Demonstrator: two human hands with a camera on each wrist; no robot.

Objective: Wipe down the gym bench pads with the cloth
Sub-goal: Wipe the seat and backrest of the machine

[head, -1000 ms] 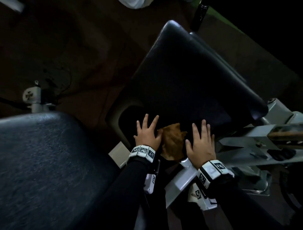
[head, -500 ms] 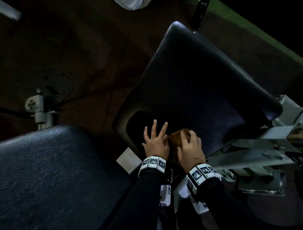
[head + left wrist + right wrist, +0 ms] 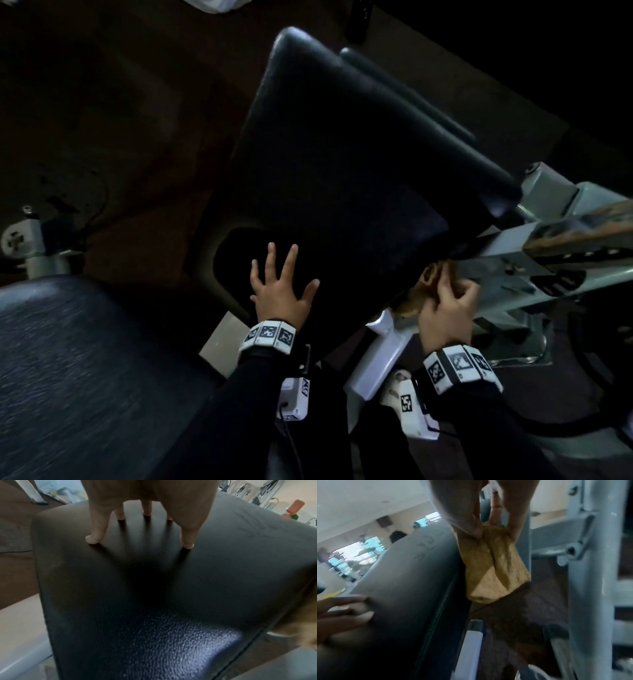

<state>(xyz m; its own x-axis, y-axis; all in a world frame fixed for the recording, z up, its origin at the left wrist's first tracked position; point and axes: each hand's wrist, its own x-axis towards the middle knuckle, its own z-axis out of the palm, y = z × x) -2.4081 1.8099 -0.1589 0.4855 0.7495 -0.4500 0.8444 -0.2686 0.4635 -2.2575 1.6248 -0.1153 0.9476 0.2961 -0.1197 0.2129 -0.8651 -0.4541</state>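
My left hand (image 3: 280, 294) lies flat with fingers spread on the black bench pad (image 3: 342, 164). My right hand (image 3: 445, 313) pinches the bunched tan cloth (image 3: 493, 566) against the pad's right edge, just beside the grey metal frame (image 3: 534, 250).

text: none legible | wristbands (image 3: 268, 333): coded square markers only, perhaps blurred

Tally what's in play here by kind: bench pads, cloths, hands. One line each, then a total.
Bench pads: 2, the angled pad and the near pad
Cloths: 1, the tan cloth
Hands: 2, left hand and right hand
Total: 5
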